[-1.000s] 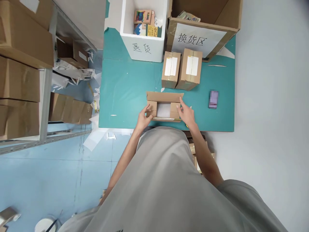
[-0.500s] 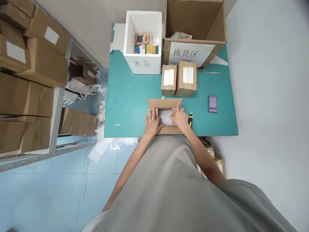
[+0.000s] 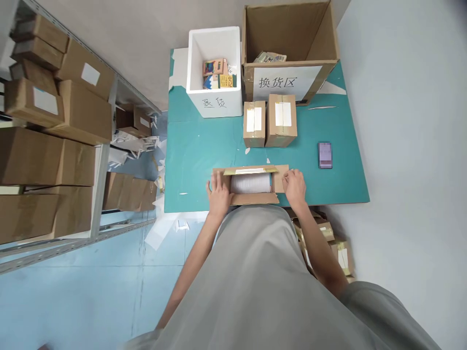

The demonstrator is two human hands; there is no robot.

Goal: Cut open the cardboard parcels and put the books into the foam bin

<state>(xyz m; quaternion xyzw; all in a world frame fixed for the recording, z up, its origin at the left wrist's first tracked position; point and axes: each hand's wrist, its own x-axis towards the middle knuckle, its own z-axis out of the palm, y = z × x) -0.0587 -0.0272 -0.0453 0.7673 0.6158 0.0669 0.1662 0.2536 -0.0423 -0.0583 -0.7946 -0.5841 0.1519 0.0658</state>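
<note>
A small open cardboard box (image 3: 254,199) sits at the table's near edge, its flaps folded outward. Inside lies a white paper-covered item (image 3: 251,183), perhaps a book, with a coloured strip at its right end. My left hand (image 3: 219,198) rests on the box's left flap, fingers apart. On the other side, my right hand (image 3: 295,187) has its fingers curled at the outer edge of the right flap (image 3: 278,181), pinching it. Tape runs along the far flap (image 3: 251,170).
Two taped boxes (image 3: 282,127) stand beyond, before a white foam bin (image 3: 215,104) of books and a large carton (image 3: 251,80). A phone (image 3: 325,155) lies on the green table (image 3: 197,146) at right. Shelves of cartons (image 3: 87,112) stand left; more boxes (image 3: 343,255) are below right.
The box's side flaps have swung outward, showing more of the inside. My hands have moved apart, the right one outward. The yellow-black utility knife no longer shows. The view has shifted slightly.
</note>
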